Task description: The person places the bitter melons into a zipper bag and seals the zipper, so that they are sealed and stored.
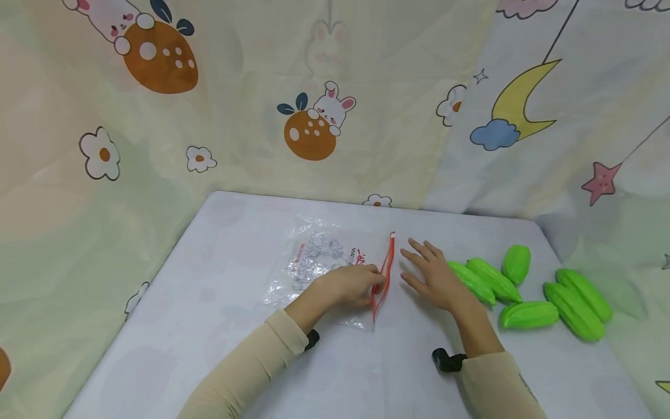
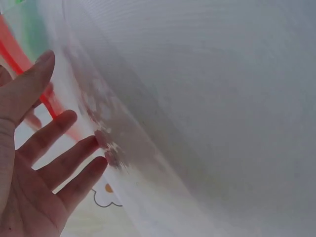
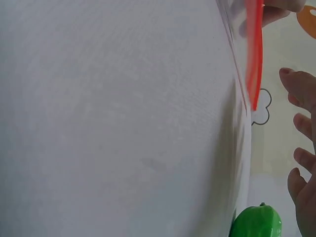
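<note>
A clear plastic zip bag (image 1: 330,256) with a red zip edge lies on the white table, its mouth toward the right. My left hand (image 1: 356,285) pinches the bag at this red edge; in the left wrist view its other fingers (image 2: 74,163) spread loosely beside the plastic. My right hand (image 1: 431,276) hovers just right of the bag's mouth with its fingers spread, holding nothing. Close behind its wrist lie several green ribbed fruits that look like star fruit, among them one green fruit (image 1: 494,280). The right wrist view shows a green fruit (image 3: 257,222) near that hand.
A white cloth covers the table (image 1: 173,326). To the far right lies a pair of green fruits (image 1: 574,311), with a single green fruit (image 1: 528,315) to their left. A printed curtain (image 1: 241,116) with rabbits, flowers and a moon hangs behind the table.
</note>
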`<action>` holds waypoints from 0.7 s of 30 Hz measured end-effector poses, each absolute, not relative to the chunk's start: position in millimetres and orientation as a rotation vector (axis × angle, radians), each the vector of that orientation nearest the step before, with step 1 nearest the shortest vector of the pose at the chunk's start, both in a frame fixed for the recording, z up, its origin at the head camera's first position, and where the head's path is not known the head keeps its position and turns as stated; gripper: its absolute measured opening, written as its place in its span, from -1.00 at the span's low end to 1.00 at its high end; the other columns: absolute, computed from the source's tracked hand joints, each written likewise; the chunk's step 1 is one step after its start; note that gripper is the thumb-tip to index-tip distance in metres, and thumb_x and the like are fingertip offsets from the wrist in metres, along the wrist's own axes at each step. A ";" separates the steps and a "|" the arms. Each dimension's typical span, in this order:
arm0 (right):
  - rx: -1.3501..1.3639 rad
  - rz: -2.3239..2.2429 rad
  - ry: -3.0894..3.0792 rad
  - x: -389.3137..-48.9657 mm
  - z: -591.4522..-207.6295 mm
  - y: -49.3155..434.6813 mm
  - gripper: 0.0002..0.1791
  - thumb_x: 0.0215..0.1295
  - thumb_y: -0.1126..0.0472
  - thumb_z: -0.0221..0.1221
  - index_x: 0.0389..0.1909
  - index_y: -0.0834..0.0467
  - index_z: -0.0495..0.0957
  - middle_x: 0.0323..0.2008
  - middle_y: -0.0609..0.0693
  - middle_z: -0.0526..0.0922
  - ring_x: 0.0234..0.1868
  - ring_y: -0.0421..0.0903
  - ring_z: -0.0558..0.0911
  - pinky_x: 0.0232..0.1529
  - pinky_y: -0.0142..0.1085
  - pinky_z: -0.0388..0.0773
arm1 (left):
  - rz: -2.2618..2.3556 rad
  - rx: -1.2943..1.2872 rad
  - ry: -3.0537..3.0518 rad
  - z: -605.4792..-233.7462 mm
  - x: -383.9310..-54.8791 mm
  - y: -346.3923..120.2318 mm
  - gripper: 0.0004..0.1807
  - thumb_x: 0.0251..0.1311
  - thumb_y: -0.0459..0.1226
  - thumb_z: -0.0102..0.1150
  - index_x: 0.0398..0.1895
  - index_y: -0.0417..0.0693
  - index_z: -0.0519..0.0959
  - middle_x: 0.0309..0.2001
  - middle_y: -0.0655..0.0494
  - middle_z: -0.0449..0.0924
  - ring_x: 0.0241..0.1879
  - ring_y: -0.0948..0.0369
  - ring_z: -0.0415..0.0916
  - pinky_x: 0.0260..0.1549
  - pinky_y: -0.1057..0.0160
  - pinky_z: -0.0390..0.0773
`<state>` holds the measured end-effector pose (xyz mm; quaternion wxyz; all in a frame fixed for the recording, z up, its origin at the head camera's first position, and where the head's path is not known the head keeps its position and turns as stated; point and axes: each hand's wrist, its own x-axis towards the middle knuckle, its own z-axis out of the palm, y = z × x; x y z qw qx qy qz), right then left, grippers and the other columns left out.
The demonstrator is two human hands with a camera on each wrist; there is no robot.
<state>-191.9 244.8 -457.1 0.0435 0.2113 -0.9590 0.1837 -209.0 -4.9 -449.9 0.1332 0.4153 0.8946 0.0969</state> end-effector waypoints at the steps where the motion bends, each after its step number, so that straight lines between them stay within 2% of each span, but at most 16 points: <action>1: 0.657 0.565 -2.941 -193.9 -458.1 244.0 -0.36 0.41 0.02 0.28 0.45 0.10 0.41 0.57 0.17 0.20 0.55 0.39 0.07 0.36 0.41 0.22 | 0.273 1.216 2.593 -450.0 -209.0 -5.8 -0.82 0.25 -0.23 0.34 -0.16 0.26 0.59 0.06 0.29 0.55 -0.11 0.27 0.52 -0.13 0.28 0.56; 5: 0.663 0.577 -2.981 -200.4 -461.2 240.3 -0.41 0.43 0.03 0.25 0.41 0.10 0.46 0.55 0.16 0.26 0.56 0.38 0.06 0.39 0.40 0.17 | 0.260 1.258 2.590 -451.0 -208.7 -8.2 -0.85 0.28 -0.15 0.36 -0.13 0.27 0.62 0.10 0.28 0.56 -0.06 0.28 0.54 -0.05 0.26 0.57; 11: 0.669 0.583 -3.010 -205.4 -460.3 233.8 -0.51 0.44 0.08 0.23 0.33 0.14 0.54 0.48 0.21 0.36 0.54 0.41 0.09 0.37 0.41 0.20 | 0.289 1.229 2.609 -451.2 -209.6 -9.5 -0.84 0.27 -0.07 0.40 -0.18 0.29 0.59 0.03 0.31 0.56 -0.17 0.29 0.52 -0.19 0.24 0.57; 15: 0.736 0.594 -2.985 -209.5 -458.2 227.2 -0.57 0.49 0.14 0.18 0.29 0.21 0.57 0.40 0.22 0.47 0.51 0.40 0.18 0.43 0.34 0.17 | 0.306 1.200 2.610 -447.6 -208.1 -11.3 -0.81 0.24 -0.04 0.42 -0.20 0.30 0.56 -0.01 0.33 0.55 -0.24 0.29 0.49 -0.29 0.23 0.55; 17: 0.781 0.593 -2.963 -212.5 -459.1 224.1 -0.60 0.50 0.18 0.15 0.25 0.26 0.59 0.32 0.24 0.55 0.48 0.38 0.27 0.47 0.30 0.11 | 0.306 1.202 2.610 -445.9 -207.3 -12.0 -0.80 0.25 -0.04 0.42 -0.19 0.29 0.56 0.00 0.32 0.55 -0.24 0.29 0.50 -0.29 0.23 0.56; 21: 0.773 0.637 -2.990 -216.4 -464.4 219.5 -0.63 0.50 0.18 0.15 0.18 0.29 0.62 0.23 0.24 0.62 0.47 0.39 0.28 0.49 0.28 0.09 | 0.324 1.209 2.599 -445.5 -206.0 -13.0 -0.80 0.26 -0.04 0.41 -0.18 0.27 0.55 0.00 0.30 0.54 -0.23 0.29 0.49 -0.29 0.25 0.55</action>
